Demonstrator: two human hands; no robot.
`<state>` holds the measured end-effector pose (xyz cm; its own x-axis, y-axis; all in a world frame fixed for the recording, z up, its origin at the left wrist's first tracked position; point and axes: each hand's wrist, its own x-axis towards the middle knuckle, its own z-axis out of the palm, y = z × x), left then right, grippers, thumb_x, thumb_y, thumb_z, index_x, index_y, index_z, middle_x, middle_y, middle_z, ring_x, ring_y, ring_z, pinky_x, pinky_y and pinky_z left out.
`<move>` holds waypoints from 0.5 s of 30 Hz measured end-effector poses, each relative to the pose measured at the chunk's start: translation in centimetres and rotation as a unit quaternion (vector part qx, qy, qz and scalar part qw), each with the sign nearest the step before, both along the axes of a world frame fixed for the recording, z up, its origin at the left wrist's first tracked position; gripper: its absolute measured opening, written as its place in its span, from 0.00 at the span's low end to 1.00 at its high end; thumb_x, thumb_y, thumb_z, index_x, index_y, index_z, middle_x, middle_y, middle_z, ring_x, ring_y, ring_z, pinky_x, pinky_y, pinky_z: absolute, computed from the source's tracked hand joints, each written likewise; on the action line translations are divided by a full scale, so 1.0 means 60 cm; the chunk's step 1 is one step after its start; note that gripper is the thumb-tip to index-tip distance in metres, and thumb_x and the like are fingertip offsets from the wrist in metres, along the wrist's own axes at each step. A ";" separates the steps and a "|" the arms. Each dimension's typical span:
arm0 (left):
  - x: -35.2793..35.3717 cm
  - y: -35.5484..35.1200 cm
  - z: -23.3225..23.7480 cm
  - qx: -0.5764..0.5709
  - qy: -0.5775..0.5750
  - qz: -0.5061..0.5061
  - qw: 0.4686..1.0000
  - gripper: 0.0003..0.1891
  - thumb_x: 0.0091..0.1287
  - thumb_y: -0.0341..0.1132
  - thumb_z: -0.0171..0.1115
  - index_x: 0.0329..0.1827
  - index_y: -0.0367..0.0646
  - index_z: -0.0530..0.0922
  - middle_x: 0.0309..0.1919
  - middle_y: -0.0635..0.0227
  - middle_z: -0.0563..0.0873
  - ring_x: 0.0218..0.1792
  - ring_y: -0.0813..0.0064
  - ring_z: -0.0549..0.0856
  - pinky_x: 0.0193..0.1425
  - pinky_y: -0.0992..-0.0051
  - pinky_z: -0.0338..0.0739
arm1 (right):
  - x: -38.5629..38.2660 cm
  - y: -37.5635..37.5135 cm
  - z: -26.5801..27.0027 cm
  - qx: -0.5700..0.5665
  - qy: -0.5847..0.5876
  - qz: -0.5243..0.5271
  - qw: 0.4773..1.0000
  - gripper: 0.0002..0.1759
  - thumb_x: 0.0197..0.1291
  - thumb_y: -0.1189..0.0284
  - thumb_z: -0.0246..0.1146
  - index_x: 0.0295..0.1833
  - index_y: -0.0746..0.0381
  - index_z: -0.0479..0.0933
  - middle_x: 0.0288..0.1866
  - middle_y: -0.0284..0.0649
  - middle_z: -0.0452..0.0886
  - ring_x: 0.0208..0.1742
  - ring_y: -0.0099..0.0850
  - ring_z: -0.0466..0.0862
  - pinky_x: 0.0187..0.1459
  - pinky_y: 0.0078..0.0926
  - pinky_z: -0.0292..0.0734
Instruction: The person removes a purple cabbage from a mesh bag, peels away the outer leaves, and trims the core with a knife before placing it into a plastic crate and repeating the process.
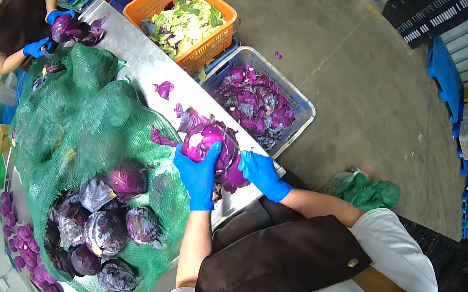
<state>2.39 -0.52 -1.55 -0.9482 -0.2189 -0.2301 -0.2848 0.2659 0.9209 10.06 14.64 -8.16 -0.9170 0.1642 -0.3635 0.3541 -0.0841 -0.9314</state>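
My left hand (198, 173), in a blue glove, grips the side of a purple cabbage (211, 140) on the metal table (149, 67). The cabbage's outer leaves are peeled back around it. My right hand (260, 172), also blue-gloved, is at the cabbage's right side with its fingers curled; what it holds, if anything, is hidden. Loose purple leaves (163, 90) lie beyond the cabbage. To the left, a green mesh sack (79, 125) lies open with several whole purple cabbages (106, 233) at its mouth.
A grey-blue crate (302, 111) of purple leaves stands beyond the table's right edge, beside an orange crate (192, 63) of pale green leaves. At the top left, a co-worker's blue-gloved hands (38, 49) hold another purple cabbage. Peeled cabbages (28, 248) line the far left.
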 end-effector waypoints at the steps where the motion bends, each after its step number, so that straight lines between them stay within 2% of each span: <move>1: 0.003 -0.004 -0.013 -0.002 0.004 0.001 1.000 0.49 0.48 0.47 0.85 0.67 0.29 0.67 0.60 0.48 0.77 0.58 0.60 0.81 0.65 0.63 0.76 | 0.007 0.005 0.011 -0.007 0.006 0.029 1.000 0.27 0.77 0.51 0.52 0.37 0.62 0.80 0.26 0.30 0.77 0.27 0.19 0.75 0.31 0.24 0.72; 2: 0.006 -0.008 -0.027 -0.006 0.007 0.002 1.000 0.49 0.48 0.47 0.85 0.67 0.30 0.67 0.60 0.48 0.77 0.58 0.60 0.80 0.65 0.63 0.76 | 0.011 0.007 0.019 -0.066 -0.001 0.022 0.998 0.24 0.76 0.51 0.55 0.41 0.62 0.80 0.26 0.33 0.79 0.28 0.22 0.78 0.33 0.25 0.74; 4: 0.009 -0.003 -0.026 -0.026 0.028 0.003 0.999 0.47 0.49 0.46 0.85 0.66 0.30 0.67 0.59 0.50 0.76 0.58 0.60 0.80 0.65 0.64 0.75 | -0.004 0.034 0.059 0.121 0.134 0.080 0.980 0.23 0.69 0.51 0.63 0.51 0.61 0.80 0.36 0.40 0.83 0.34 0.33 0.84 0.37 0.31 0.79; 6: 0.020 0.014 0.017 -0.063 0.027 -0.014 0.998 0.48 0.50 0.45 0.85 0.67 0.29 0.66 0.60 0.52 0.76 0.58 0.63 0.80 0.65 0.66 0.76 | -0.066 0.026 0.142 0.269 0.244 0.028 0.932 0.31 0.61 0.50 0.69 0.61 0.60 0.78 0.52 0.49 0.83 0.44 0.44 0.86 0.42 0.38 0.81; 7: 0.021 0.010 0.003 -0.007 0.029 -0.042 0.999 0.51 0.48 0.47 0.86 0.68 0.31 0.64 0.61 0.51 0.74 0.61 0.61 0.78 0.67 0.65 0.74 | -0.092 0.026 0.152 0.288 0.230 0.045 0.928 0.34 0.59 0.50 0.71 0.65 0.59 0.75 0.58 0.51 0.80 0.48 0.46 0.85 0.43 0.39 0.82; 8: 0.025 0.013 0.006 -0.053 0.039 -0.055 0.996 0.51 0.47 0.47 0.86 0.68 0.31 0.64 0.61 0.50 0.73 0.61 0.60 0.78 0.68 0.64 0.73 | -0.116 0.027 0.156 0.307 0.217 0.063 0.924 0.38 0.58 0.50 0.72 0.69 0.59 0.73 0.65 0.52 0.77 0.52 0.48 0.85 0.45 0.40 0.82; 10: 0.029 0.022 0.016 -0.144 0.063 -0.081 0.984 0.53 0.45 0.48 0.87 0.69 0.32 0.63 0.61 0.50 0.73 0.61 0.58 0.77 0.69 0.63 0.72 | -0.144 0.036 0.148 0.282 0.122 0.118 0.944 0.35 0.59 0.51 0.71 0.66 0.62 0.76 0.53 0.54 0.83 0.49 0.48 0.87 0.44 0.41 0.82; 12: 0.024 0.024 0.020 -0.144 0.057 -0.091 0.984 0.55 0.43 0.49 0.87 0.69 0.32 0.63 0.61 0.50 0.73 0.62 0.57 0.77 0.69 0.61 0.72 | -0.155 0.053 0.132 0.217 0.051 0.175 0.959 0.33 0.60 0.52 0.70 0.64 0.63 0.77 0.45 0.54 0.86 0.45 0.49 0.88 0.42 0.43 0.82; 13: 0.020 0.025 0.025 -0.154 0.057 -0.099 0.982 0.56 0.42 0.49 0.87 0.70 0.32 0.63 0.61 0.50 0.73 0.62 0.57 0.77 0.69 0.62 0.72 | -0.149 0.051 0.138 0.268 0.076 0.166 0.946 0.28 0.62 0.54 0.67 0.61 0.62 0.80 0.35 0.53 0.86 0.38 0.49 0.88 0.39 0.44 0.82; 15: 0.020 0.018 0.021 -0.148 0.053 -0.109 0.982 0.57 0.41 0.49 0.88 0.70 0.32 0.62 0.61 0.50 0.73 0.62 0.58 0.77 0.69 0.62 0.73 | -0.138 0.053 0.122 0.291 0.116 0.167 0.935 0.26 0.63 0.56 0.66 0.61 0.61 0.80 0.36 0.52 0.86 0.37 0.49 0.88 0.38 0.44 0.81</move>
<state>3.59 0.54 -0.29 -0.9950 -0.0516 -0.0850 -0.0992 0.5707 0.8151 1.78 17.81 -0.84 -0.9956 -0.0374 -0.0860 0.0522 0.5404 -0.8398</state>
